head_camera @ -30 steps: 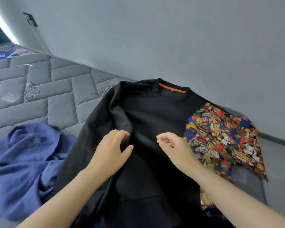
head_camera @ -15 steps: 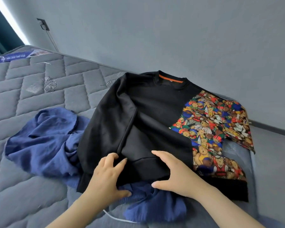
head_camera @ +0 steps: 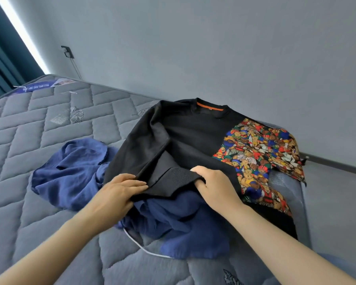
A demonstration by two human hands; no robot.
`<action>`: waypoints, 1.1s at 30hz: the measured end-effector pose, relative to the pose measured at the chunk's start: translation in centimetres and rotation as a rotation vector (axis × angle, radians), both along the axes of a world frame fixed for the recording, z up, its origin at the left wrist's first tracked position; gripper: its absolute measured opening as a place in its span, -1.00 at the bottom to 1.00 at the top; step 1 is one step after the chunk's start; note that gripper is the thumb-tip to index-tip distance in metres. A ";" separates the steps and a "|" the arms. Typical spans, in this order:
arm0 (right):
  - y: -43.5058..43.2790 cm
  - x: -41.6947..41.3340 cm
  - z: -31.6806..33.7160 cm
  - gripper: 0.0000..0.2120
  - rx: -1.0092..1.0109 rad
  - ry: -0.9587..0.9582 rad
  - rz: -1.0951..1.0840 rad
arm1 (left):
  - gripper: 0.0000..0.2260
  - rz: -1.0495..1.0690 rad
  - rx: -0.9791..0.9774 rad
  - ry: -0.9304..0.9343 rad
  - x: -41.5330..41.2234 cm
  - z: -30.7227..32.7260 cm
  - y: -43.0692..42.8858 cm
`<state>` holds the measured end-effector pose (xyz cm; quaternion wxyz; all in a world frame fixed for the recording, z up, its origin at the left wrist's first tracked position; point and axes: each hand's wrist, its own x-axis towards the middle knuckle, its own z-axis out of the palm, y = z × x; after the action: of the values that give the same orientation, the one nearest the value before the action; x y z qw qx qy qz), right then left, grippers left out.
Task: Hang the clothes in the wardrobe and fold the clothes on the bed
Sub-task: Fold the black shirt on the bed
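Sweatshirt [head_camera: 193, 136]: flat on the right side of the bed [head_camera: 39, 130], atop blue cloth [head_camera: 74, 167], collar far.
L hand [head_camera: 119, 192]: pinches near hem [head_camera: 177, 177], left end.
R hand [head_camera: 216, 186]: fingers curled under hem, further right.
Feel: prob. soft, limp, lightish; best gripped at both hem corners, else sags.

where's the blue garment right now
In the head view the blue garment lies crumpled on the mattress, left of and partly under the black sweatshirt, bunching out beneath the hem held by the left hand and right hand.
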<state>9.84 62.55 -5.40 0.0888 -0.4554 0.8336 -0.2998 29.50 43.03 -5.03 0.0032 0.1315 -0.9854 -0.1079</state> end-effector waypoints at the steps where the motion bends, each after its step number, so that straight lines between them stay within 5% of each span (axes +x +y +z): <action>1: -0.2 0.2 0.6 -0.75 0.002 0.026 0.013 | -0.47 0.009 0.007 -0.040 0.7 0.8 -0.8; 5: -1.1 2.5 0.5 -0.84 0.236 0.108 0.221 | -0.65 0.078 -0.164 -0.245 2.9 2.7 -4.0; 8: -1.2 6.2 -2.7 -0.77 0.622 0.179 0.437 | -0.80 0.123 -0.310 -0.566 4.1 1.4 -4.4; 10: -0.5 7.3 -4.7 -0.71 0.702 0.094 0.436 | -0.78 0.118 -0.326 -0.691 4.7 -0.9 -3.7; 16: 3.2 5.4 -5.7 -0.58 0.587 0.018 0.291 | -0.46 0.104 -0.200 -0.511 3.7 -3.6 0.6; 21: 6.7 5.2 -6.4 -0.58 0.658 0.061 0.155 | -0.55 -0.075 -0.160 -0.142 1.1 -5.6 5.4; 27: 10.2 4.9 -8.9 -0.45 0.798 0.291 -0.069 | -0.65 -0.061 -0.261 -0.232 -1.5 -9.2 9.6; 31: 10.7 3.4 -8.1 -0.87 0.683 0.281 -0.030 | -0.75 0.001 -0.235 -0.228 -2.7 -8.4 8.6; 33: 10.9 3.0 -7.1 -0.92 0.564 0.127 0.033 | -0.71 -0.039 -0.213 -0.225 -2.6 -7.5 7.4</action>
<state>12.80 73.41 -12.46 0.1645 -0.4442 0.8803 -0.0256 26.85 50.38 -12.52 -0.0953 0.1228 -0.9878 0.0127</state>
